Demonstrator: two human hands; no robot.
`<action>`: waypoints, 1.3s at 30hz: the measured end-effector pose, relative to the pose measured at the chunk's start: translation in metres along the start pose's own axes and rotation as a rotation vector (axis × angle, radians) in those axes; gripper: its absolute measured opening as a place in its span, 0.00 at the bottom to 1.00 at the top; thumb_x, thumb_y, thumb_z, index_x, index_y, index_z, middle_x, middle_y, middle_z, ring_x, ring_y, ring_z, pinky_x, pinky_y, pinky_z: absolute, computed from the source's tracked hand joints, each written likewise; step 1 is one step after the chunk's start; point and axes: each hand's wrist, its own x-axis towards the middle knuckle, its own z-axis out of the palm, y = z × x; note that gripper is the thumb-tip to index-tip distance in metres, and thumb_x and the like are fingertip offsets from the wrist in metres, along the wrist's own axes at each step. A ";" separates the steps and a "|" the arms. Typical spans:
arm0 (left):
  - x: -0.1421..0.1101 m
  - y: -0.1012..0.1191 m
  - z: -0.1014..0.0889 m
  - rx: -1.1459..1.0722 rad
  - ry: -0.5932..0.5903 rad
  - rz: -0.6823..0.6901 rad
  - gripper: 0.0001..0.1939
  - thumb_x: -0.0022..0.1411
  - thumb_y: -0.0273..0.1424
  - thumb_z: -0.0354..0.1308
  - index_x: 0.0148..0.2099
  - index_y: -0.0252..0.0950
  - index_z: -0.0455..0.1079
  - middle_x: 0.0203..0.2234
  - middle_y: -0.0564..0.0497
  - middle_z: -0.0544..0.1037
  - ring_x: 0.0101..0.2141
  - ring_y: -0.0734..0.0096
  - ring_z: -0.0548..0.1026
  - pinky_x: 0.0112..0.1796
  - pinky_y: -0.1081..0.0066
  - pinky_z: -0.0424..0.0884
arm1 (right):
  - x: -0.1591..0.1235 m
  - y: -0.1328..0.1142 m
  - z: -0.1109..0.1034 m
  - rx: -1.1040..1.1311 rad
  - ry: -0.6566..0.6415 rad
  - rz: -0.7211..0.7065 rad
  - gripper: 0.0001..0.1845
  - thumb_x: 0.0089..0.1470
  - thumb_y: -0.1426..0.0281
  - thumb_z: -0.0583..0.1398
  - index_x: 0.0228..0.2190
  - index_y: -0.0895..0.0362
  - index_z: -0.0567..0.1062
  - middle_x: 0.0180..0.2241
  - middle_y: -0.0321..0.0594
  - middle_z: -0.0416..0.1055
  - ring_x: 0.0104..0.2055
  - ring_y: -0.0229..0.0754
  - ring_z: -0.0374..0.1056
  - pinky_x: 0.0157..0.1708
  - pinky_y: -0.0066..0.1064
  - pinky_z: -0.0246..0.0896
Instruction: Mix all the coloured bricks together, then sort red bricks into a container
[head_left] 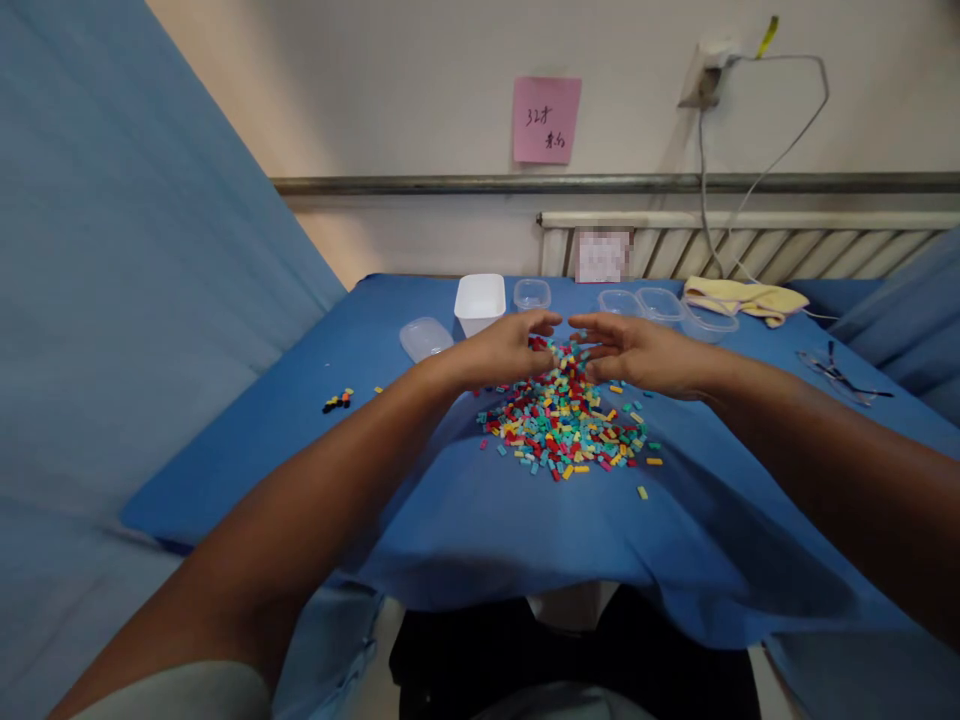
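A heap of small coloured blocks (566,425), red, yellow, teal and white, lies on the blue cloth (390,500) in front of me. My left hand (506,352) rests at the far left edge of the heap, fingers curled and touching the blocks. My right hand (637,355) lies at the far right edge, fingers stretched toward the left hand, fingertips nearly meeting over the pile. I cannot make out whether either hand pinches a block.
A white tub (480,300) and several clear plastic boxes (531,294) and lids (424,337) stand behind the heap. A few dark blocks (337,401) lie apart at the left. A yellow cloth (742,298) and scissors (836,375) are at the right. Blue partitions flank the table.
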 end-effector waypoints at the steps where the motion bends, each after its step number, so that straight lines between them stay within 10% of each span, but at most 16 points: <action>1: -0.008 -0.002 0.000 0.047 -0.030 0.022 0.36 0.66 0.34 0.66 0.74 0.35 0.67 0.67 0.35 0.76 0.61 0.47 0.79 0.57 0.53 0.79 | -0.006 0.003 -0.003 -0.088 -0.035 -0.024 0.46 0.52 0.67 0.72 0.71 0.47 0.72 0.69 0.45 0.74 0.68 0.62 0.73 0.64 0.56 0.76; 7: -0.081 -0.006 0.011 0.543 -0.203 -0.104 0.45 0.64 0.47 0.71 0.77 0.39 0.64 0.71 0.35 0.71 0.67 0.35 0.72 0.64 0.48 0.72 | -0.065 0.035 -0.022 -0.741 -0.134 0.119 0.51 0.50 0.48 0.75 0.70 0.52 0.75 0.61 0.56 0.80 0.55 0.70 0.81 0.58 0.57 0.76; 12: -0.106 0.008 0.044 0.702 -0.190 -0.240 0.55 0.64 0.57 0.70 0.82 0.41 0.54 0.72 0.34 0.69 0.69 0.34 0.70 0.63 0.47 0.73 | -0.092 0.045 0.014 -0.869 -0.174 0.212 0.53 0.54 0.50 0.74 0.73 0.55 0.68 0.61 0.62 0.75 0.51 0.66 0.81 0.50 0.51 0.76; 20: -0.065 0.004 0.073 0.598 -0.103 -0.172 0.49 0.65 0.42 0.70 0.80 0.34 0.53 0.66 0.31 0.74 0.62 0.38 0.77 0.56 0.51 0.77 | -0.039 0.029 0.068 -0.681 0.014 0.133 0.46 0.53 0.66 0.74 0.69 0.61 0.69 0.63 0.66 0.75 0.64 0.71 0.74 0.61 0.54 0.69; 24: -0.044 -0.009 0.069 0.473 -0.016 -0.166 0.46 0.61 0.29 0.68 0.77 0.31 0.56 0.68 0.31 0.73 0.65 0.43 0.76 0.60 0.55 0.75 | -0.011 0.030 0.075 -0.473 0.092 0.177 0.42 0.52 0.75 0.70 0.67 0.59 0.69 0.52 0.53 0.84 0.54 0.61 0.81 0.53 0.46 0.76; 30: -0.014 -0.007 0.042 0.292 0.042 -0.133 0.33 0.59 0.32 0.69 0.66 0.35 0.69 0.59 0.39 0.81 0.56 0.48 0.81 0.55 0.57 0.78 | 0.015 0.020 0.059 -0.304 0.112 0.177 0.35 0.55 0.77 0.66 0.64 0.56 0.72 0.47 0.42 0.86 0.37 0.45 0.82 0.35 0.32 0.78; 39: 0.033 -0.038 0.011 0.473 0.050 -0.093 0.30 0.65 0.27 0.61 0.69 0.29 0.72 0.64 0.35 0.79 0.61 0.48 0.79 0.62 0.56 0.74 | 0.053 0.026 0.023 -0.766 0.110 -0.064 0.35 0.63 0.68 0.65 0.69 0.60 0.72 0.63 0.55 0.79 0.62 0.59 0.77 0.61 0.45 0.71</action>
